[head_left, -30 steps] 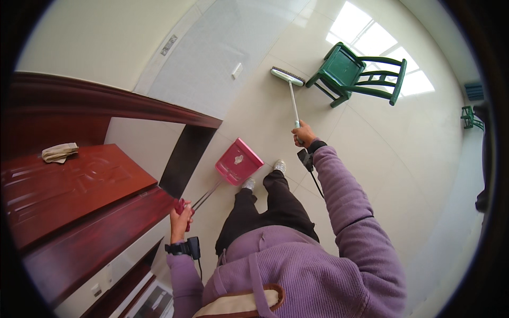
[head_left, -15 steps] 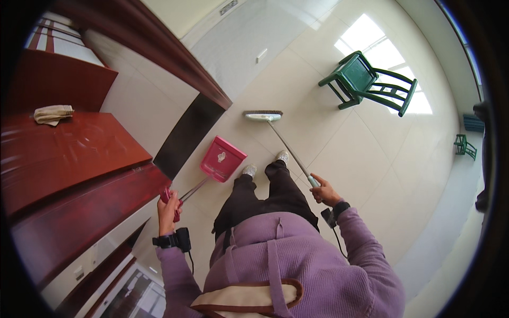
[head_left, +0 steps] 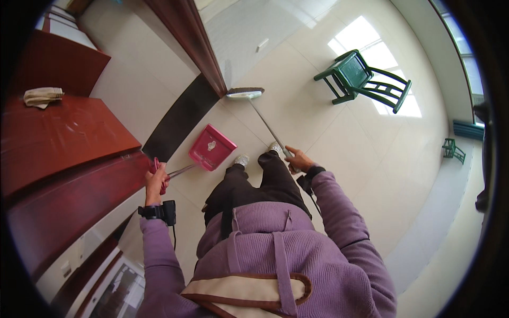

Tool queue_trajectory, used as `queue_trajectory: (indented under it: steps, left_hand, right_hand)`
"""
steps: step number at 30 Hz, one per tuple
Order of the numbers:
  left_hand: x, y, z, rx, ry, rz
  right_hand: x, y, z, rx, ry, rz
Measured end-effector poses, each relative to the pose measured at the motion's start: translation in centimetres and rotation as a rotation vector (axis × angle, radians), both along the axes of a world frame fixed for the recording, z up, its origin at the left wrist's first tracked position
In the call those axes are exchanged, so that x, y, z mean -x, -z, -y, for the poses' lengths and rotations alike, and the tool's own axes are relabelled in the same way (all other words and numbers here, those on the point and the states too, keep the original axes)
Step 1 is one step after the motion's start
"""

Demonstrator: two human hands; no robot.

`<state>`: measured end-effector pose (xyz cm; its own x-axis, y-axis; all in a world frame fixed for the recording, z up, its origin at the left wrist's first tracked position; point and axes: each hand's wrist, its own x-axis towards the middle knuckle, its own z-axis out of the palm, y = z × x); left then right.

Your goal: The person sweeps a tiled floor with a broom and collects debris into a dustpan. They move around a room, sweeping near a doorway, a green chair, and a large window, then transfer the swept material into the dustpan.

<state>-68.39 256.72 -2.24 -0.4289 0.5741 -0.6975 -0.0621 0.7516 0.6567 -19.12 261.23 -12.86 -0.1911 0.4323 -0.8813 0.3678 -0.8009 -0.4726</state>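
Observation:
My left hand [head_left: 157, 181] is closed round the pink handle of a long-handled dustpan, whose pink pan [head_left: 212, 147] sits left of my feet, beside a dark threshold strip [head_left: 172, 119]. My right hand [head_left: 297, 160] grips the pale grey handle of a broom. The broom's head [head_left: 245, 93], dark bristles on a light body, rests at the foot of the dark wooden door frame [head_left: 203, 51], beyond the dustpan.
A green chair [head_left: 352, 74] stands on the tiles ahead right, with a smaller green stool [head_left: 449, 149] at the far right by the window wall. An open red-brown wooden door [head_left: 79, 138] is on the left; a folded cloth [head_left: 43, 97] lies at its top.
The broom head has swung left from near the green chair to the door frame's foot. My right hand dropped lower; my left hand and the dustpan shifted left in view as the camera moved.

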Motion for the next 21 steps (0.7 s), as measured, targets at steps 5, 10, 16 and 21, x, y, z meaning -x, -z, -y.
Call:
queue_trajectory:
  steps: [5, 10, 16, 21]
  left_hand:
    - [0.3, 0.4, 1.1, -0.054, 0.015, 0.014]
    - [-1.3, -0.4, 0.5, -0.075, 0.035, 0.091]
    - [-3.1, -1.7, -1.0, -0.088, 0.273, 0.004]
    - [-4.2, -0.9, -3.0, -0.052, 0.347, -0.033]
  right_hand:
    - [-2.1, 0.0, 5.1, -0.059, -0.154, 0.371]
    - [-7.5, -4.5, 7.7, -0.053, -0.202, 0.490]
    - [-10.2, -9.5, 12.6, 0.056, 0.228, 0.300]
    - [-8.8, -7.0, 9.2, -0.022, 0.540, 0.185]
